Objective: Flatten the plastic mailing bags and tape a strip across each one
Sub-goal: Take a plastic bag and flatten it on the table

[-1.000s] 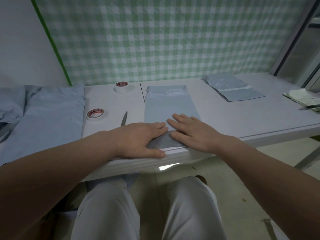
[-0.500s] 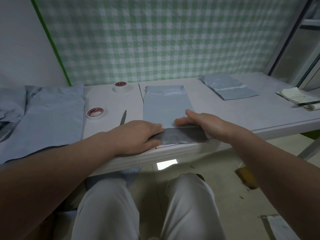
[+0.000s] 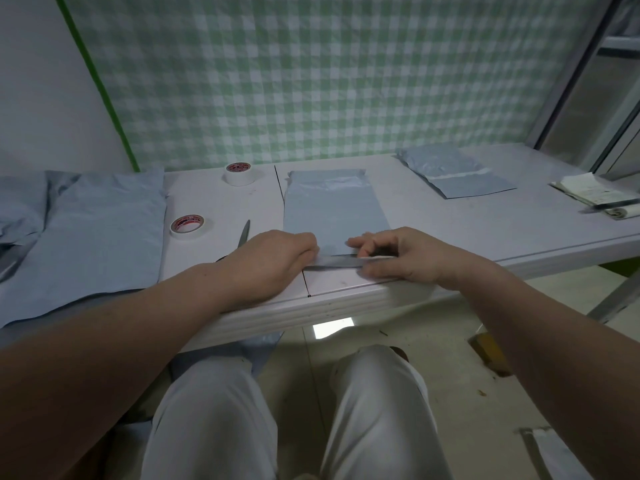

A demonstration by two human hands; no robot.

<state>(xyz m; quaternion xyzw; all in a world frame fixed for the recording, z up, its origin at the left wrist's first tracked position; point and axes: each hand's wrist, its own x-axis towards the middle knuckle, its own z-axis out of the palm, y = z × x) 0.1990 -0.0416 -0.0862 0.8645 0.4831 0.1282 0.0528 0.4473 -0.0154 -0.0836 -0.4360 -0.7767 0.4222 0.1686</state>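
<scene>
— While the knees sit under the table edge, what are the hands doing w/ the bag?

— Both are on its near end, just in from the edge. L hand: fingers curled under, knuckles up, tips on the near-left corner. Can't tell if it pinches or only pins. R hand: thumb & curled fingers nip the near-right corner. That end looks folded over, a narrow band running btwn the two hands.

— Rest of the bag?

— Lies lengthwise mid-table, mostly flat, far end a bit wrinkled & shiny. No strip across it that I can see.

— What could go wrong from here?

— My guess: if the hands pull unevenly the fold goes skew. Or trapped air puffs the far end back up, so tape lands on creases. Plastic on a smooth top is prob. slick, so freeing one hand to fetch tape could let the bag slide or the fold spring open.

— Tools?

— Blade just left of L hand, its near end hidden behind the hand. A careless reach could nick a finger or the bag. Tape roll is further left, 2nd roll at the back. Either means lifting a hand off.

— Beyond?

— Bag pile on the left, draping off the edge. Done bag far right w/ a pale strip across. Papers at the right end, checked cloth behind.
</scene>
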